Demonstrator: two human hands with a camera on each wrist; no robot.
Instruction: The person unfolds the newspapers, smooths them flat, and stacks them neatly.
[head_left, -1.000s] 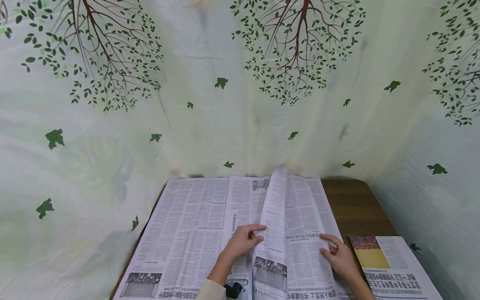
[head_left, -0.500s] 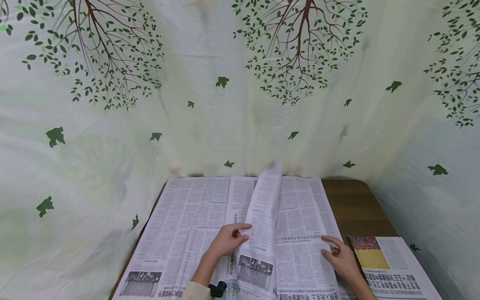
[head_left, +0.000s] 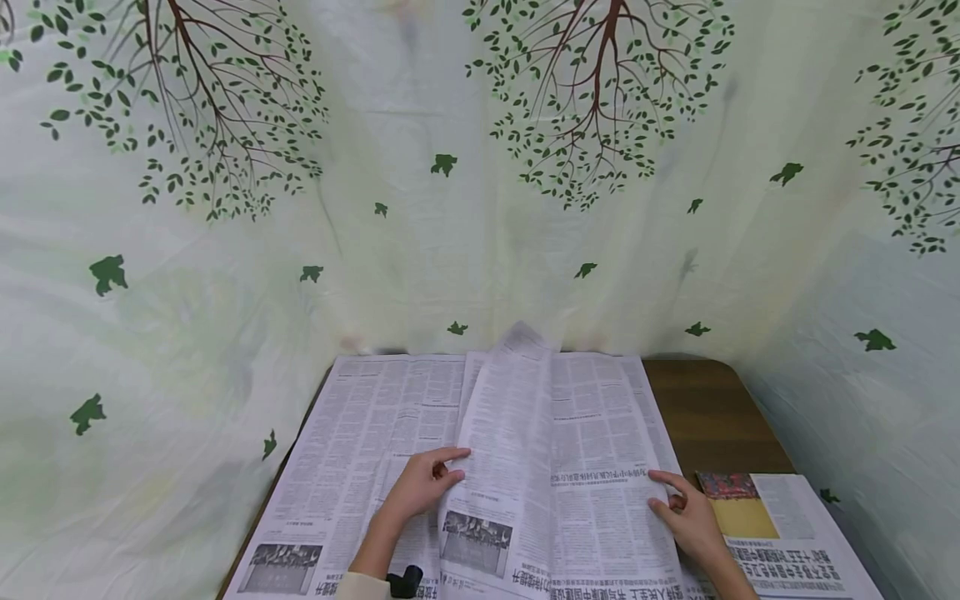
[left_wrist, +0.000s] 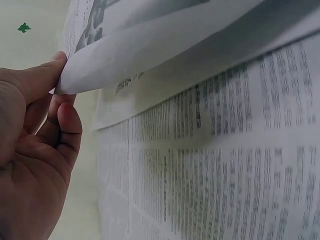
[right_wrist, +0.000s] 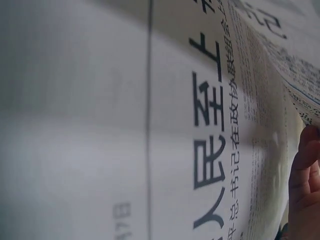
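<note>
A large printed newspaper (head_left: 600,517) lies spread open in front of me in the head view. My left hand (head_left: 420,487) pinches the left edge of a raised newspaper page (head_left: 498,442) between thumb and fingers. That page curves up from the middle, and its far corner stands higher than the table's back edge. In the left wrist view the thumb and fingers of the left hand (left_wrist: 42,115) grip the page's edge, with more printed sheets below. My right hand (head_left: 690,512) pinches the newspaper's right edge. The right wrist view shows its fingers (right_wrist: 306,165) at the lifted sheet edge.
Under the newspaper is a dark brown wooden table (head_left: 712,417), bare at the back right. A folded newspaper (head_left: 795,533) with a red and yellow picture lies at the right. A pale curtain (head_left: 510,225) printed with trees and leaves hangs behind and around the table.
My left hand has moved left, drawing the page's edge along, and the page has opened out wider over the left half. My right hand has stayed nearly in place at the right edge.
</note>
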